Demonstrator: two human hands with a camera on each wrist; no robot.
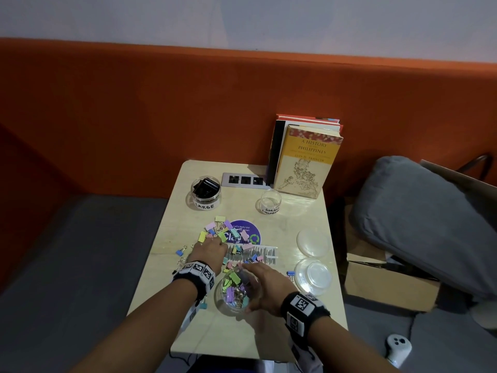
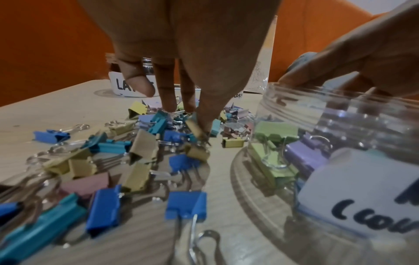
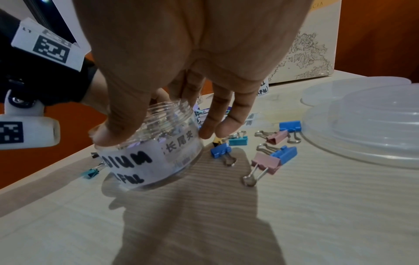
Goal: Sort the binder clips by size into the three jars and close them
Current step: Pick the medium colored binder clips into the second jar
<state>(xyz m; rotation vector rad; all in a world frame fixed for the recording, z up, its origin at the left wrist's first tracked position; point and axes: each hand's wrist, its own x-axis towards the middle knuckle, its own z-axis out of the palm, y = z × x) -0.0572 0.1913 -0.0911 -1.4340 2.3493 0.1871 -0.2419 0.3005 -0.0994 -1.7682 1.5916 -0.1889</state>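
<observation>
Gripping the clear plastic jar labelled medium from above, your right hand clamps thumb and fingers round its open rim, coloured clips already inside. Just left of that jar, your left hand reaches down into the loose heap of pastel binder clips, fingertips pinching a yellowish clip. Beyond the jar stand the clear jar of black clips labelled large and the clear jar labelled small; to its right lie two clear round lids.

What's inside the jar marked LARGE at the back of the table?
The LARGE jar holds black binder clips; it has no lid on. How many, or what lies beneath them, cannot be seen.
</observation>
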